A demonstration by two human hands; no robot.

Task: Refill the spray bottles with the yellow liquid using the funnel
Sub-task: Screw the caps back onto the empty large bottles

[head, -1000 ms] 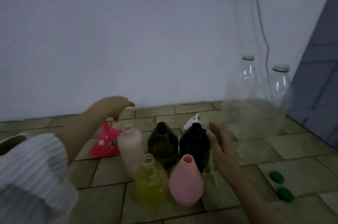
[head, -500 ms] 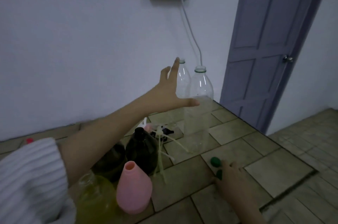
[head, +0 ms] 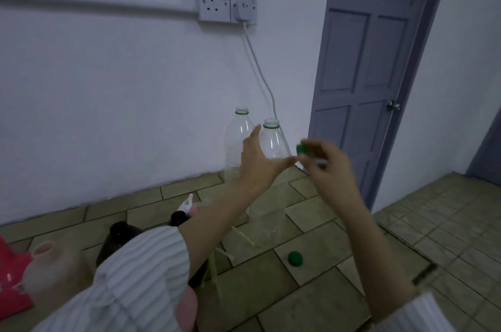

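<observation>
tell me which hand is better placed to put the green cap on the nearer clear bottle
Right, probably: the right hand already pinches the green cap beside the bottle; the left hand is open, nearing its shoulder.

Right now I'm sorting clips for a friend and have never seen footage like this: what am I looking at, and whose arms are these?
There is no machine here. A person wears a camera on the head, looking forward and down, so the arms are their own. The left hand reaches, fingers spread, toward two clear bottles standing uncapped by the wall. The right hand pinches a green cap beside them. A second green cap lies on the tiled floor. At lower left stand dark bottles and pink bottles, partly hidden by the sleeve, with a red funnel at the edge. Loose spray heads with tubes lie among them. No yellow liquid shows in this frame.
</observation>
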